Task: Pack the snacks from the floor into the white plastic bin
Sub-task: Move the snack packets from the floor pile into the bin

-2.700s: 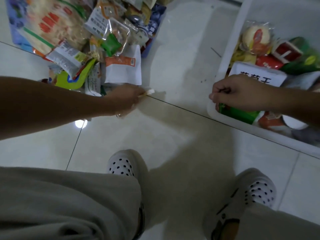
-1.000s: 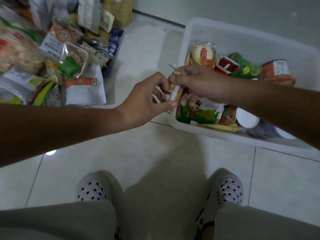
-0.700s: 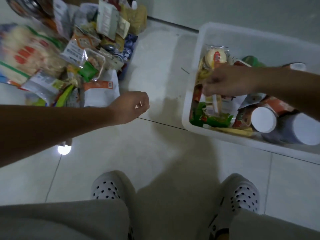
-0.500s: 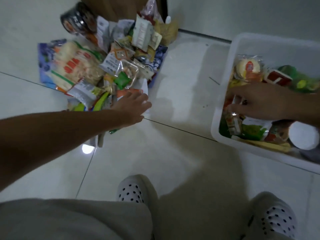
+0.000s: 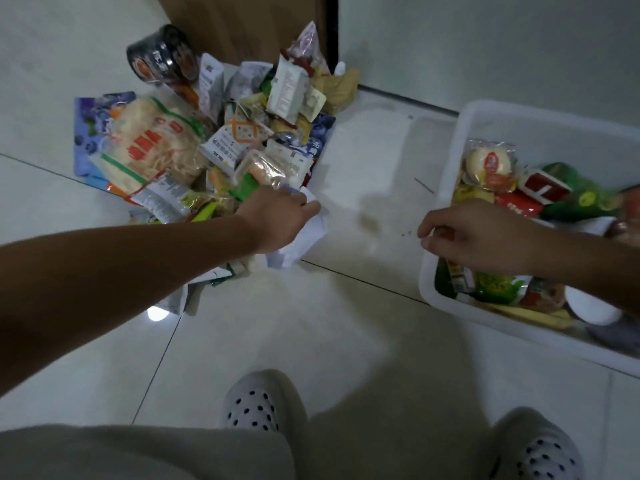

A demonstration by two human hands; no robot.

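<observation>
A heap of snacks (image 5: pixel 221 143) lies on the tiled floor at the upper left. At its near edge my left hand (image 5: pixel 277 220) covers a white pouch (image 5: pixel 308 237), with the fingers curled over the pouch's top edge, and most of the pouch is hidden under the hand. The white plastic bin (image 5: pixel 446 161) stands on the right, with several snacks inside, among them a round bun in clear wrap (image 5: pixel 488 164). My right hand (image 5: pixel 474 237) hovers over the bin's left rim, its fingers loosely curled round nothing.
A black round tin (image 5: pixel 159 57) sits at the back of the heap, against a brown panel (image 5: pixel 242 22). My two feet in white dotted shoes (image 5: pixel 259 400) (image 5: pixel 536 445) stand on the tiles below. Bare tiled floor (image 5: pixel 363 202) separates heap and bin.
My left hand passed a small snack to my right hand, which put it in the bin. The left hand then went back to the heap and closed on the white pouch.
</observation>
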